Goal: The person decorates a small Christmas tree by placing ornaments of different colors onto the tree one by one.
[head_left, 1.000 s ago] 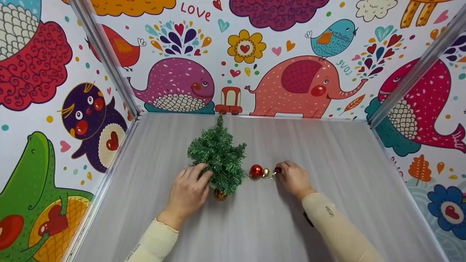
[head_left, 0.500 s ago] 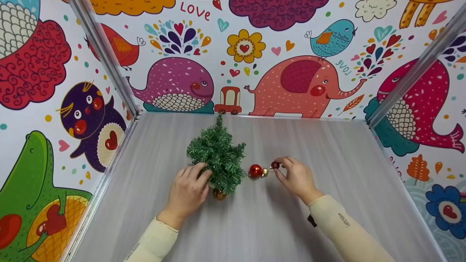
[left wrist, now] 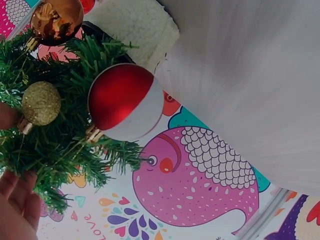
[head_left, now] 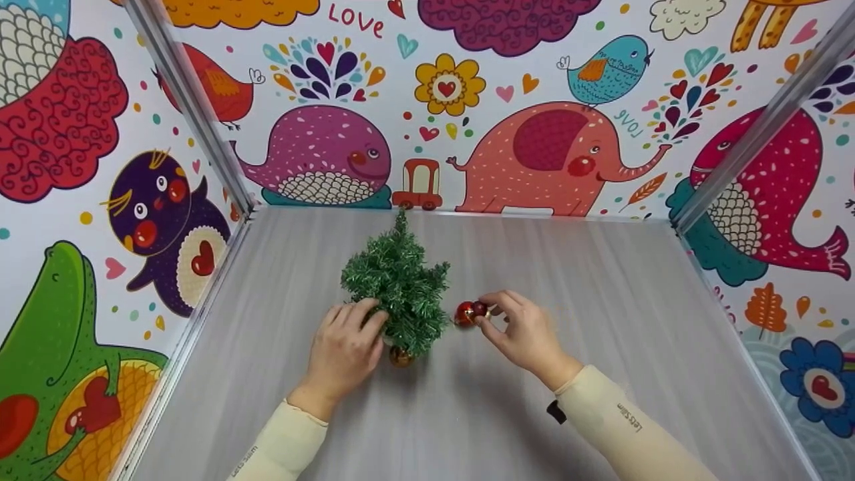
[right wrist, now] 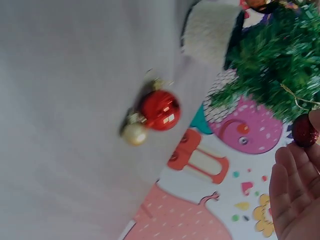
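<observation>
From where I stand, the tree [head_left: 394, 280] stands on the counter [head_left: 437, 427]; a tug on its branches could tip it. Left hand [head_left: 347, 347]: at the tree's left front, gripping foliage; slackening could let it swivel. Right hand [head_left: 524, 331]: right of the tree. Red bauble [right wrist: 161, 110], pale gold bauble [right wrist: 135, 134]: right of the tree, liable to roll if brushed. Dark red bauble [right wrist: 304, 131]: pinched in the right hand; a weak pinch could drop it. Cord [right wrist: 291, 93]: may snag needles.

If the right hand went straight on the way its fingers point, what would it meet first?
Probably the green tree; the right hand, holding a dark red ball, seems raised enough to pass over the shiny red ball, though depth is unclear.
</observation>
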